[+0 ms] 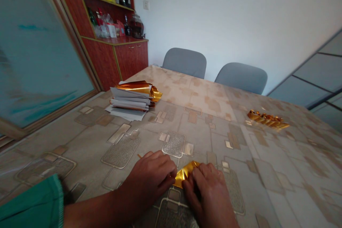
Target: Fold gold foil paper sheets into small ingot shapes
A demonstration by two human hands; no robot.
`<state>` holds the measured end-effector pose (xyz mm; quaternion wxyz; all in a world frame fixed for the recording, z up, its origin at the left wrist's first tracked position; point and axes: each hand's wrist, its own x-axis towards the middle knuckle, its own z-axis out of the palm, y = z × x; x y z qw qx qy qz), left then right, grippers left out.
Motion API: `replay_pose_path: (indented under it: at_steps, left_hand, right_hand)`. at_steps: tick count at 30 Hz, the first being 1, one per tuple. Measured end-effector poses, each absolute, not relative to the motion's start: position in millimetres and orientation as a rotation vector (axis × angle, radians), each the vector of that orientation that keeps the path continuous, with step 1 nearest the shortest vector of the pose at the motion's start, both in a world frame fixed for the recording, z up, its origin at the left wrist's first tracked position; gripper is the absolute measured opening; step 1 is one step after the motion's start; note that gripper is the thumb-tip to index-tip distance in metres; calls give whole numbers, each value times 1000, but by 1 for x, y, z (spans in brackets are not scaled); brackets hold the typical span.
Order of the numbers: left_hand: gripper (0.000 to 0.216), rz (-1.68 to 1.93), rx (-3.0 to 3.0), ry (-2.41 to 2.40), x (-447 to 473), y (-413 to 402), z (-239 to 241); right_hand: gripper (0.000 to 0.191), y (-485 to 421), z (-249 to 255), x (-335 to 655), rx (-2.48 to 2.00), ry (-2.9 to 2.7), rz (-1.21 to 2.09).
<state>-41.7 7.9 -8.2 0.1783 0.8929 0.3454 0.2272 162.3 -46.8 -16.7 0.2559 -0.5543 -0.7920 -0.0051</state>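
A small piece of gold foil paper (184, 175), creased and shiny, lies low over the near part of the table between my hands. My left hand (153, 172) is closed with its fingertips on the foil's left end. On the other end, my right hand (207, 188) pinches the foil between thumb and fingers. Its right end is hidden under that hand. Further back on the left rests a stack of gold and white foil paper sheets (130, 101). Several folded gold foil pieces (268, 119) sit in a row at the right.
A patterned cloth covers the table (213, 103). Two grey chairs (185, 61) stand at its far side, against the white wall. A red-brown cabinet (130, 57) holding bottles, a kettle and a glass jar is at the back left, beside a frosted glass door (42, 50).
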Motion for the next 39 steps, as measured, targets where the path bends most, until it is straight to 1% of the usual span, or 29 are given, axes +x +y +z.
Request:
replay_pose_path:
  at_steps: [6, 10, 16, 21, 23, 29, 36, 37, 39]
  left_hand:
    - [23, 658, 2683, 876, -41, 10, -8]
    - [19, 733, 2770, 637, -40, 10, -8]
    - [26, 686, 2884, 513, -42, 8, -6]
    - [10, 667, 2966, 513, -46, 5, -11]
    - [8, 651, 2997, 502, -48, 3, -11]
    - [20, 595, 3012, 506, -53, -3, -2]
    - [28, 612, 3005, 611, -50, -15, -7]
    - [29, 610, 3013, 626, -50, -17, -9]
    - [31, 598, 3029, 635, -50, -19, -12]
  right_hand:
    - [17, -46, -16, 162, -1479, -2155, -71]
    - [17, -46, -16, 160, -1485, -2140, -117]
    - [14, -46, -17, 162, -1467, -2155, -154]
    - [14, -48, -13, 169, -1392, -2203, -41]
    - [15, -49, -11, 172, -1380, -2210, 28]
    - [13, -51, -12, 178, -1414, -2227, 147]
    - [9, -57, -12, 185, -1313, -2356, 40]
    - [10, -59, -10, 186, -1296, -2382, 41]
    - [19, -62, -5, 191, -1259, -2438, 92]
